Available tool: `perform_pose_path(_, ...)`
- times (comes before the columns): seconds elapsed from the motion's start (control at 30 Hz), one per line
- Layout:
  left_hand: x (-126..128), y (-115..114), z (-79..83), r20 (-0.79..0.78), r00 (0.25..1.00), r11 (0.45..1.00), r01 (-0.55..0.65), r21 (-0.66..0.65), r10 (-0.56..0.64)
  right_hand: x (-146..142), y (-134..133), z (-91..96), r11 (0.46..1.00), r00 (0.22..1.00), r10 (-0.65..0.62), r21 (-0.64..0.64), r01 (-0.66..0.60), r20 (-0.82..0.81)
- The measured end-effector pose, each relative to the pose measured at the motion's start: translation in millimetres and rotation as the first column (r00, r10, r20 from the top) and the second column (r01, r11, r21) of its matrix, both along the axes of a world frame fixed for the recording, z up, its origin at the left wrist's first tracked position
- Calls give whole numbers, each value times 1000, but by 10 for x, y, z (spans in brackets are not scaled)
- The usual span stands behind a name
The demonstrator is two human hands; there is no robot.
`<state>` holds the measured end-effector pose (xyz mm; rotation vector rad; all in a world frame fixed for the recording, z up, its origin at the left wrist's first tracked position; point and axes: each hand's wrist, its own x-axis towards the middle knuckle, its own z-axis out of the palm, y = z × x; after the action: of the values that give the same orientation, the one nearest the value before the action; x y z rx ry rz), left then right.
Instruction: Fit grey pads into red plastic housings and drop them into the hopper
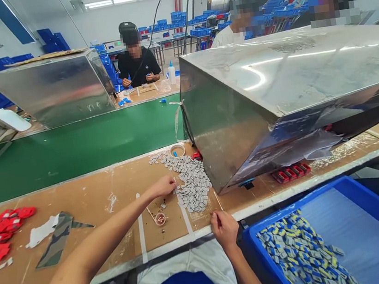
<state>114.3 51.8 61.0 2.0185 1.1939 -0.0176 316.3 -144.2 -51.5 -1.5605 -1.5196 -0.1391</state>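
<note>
My left hand reaches to the left edge of a heap of small flat grey pieces. Its fingers are pinched together on what looks like one small grey piece. My right hand is closed at the table's front edge, below the heap, with a thin pale stick sticking up from its fingers. Between the hands and to the left, a small round cup with a stick leaning in it stands on the brown table top. A tape roll lies at the heap's far end.
Red pieces and a camouflage cloth strip lie left. A metal box rises at right, red parts beneath it. A blue tray holds blue-yellow-grey pieces. Beyond the green belt, a person sits working.
</note>
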Motion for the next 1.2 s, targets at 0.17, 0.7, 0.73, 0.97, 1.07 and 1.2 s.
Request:
perform_pose_path(0.17, 57, -32, -18, -17, 1000, 999, -22, 47, 23, -8, 1, 22, 1000, 1000, -12, -29, 12, -11)
perform_pose_path(0.7, 283, -85, -119, 131, 988, 995, -91, 51, 84, -683, 289, 487, 954, 967, 212, -246, -173, 140)
perform_pose_path(0.73, 252, -31, -74, 148, 983, 989, -120, 82, 107, -730, 351, 478, 946, 958, 235, -267, -185, 167)
perform_pose_path(0.97, -342, 281, 365, 206, 962, 941, -231, 247, 182, -630, 772, 405, 931, 931, 213, -350, -101, 298)
perform_pose_path(1.07, -772, 288, 276, 250, 856, 848, -500, 177, 453, -455, 746, 525, 951, 940, 139, -306, -39, 312)
perform_pose_path(1.2, -1355, 3, 165, 187, 787, 682, -607, 407, 588, -41, 412, 925, 991, 974, 132, -51, -125, 185)
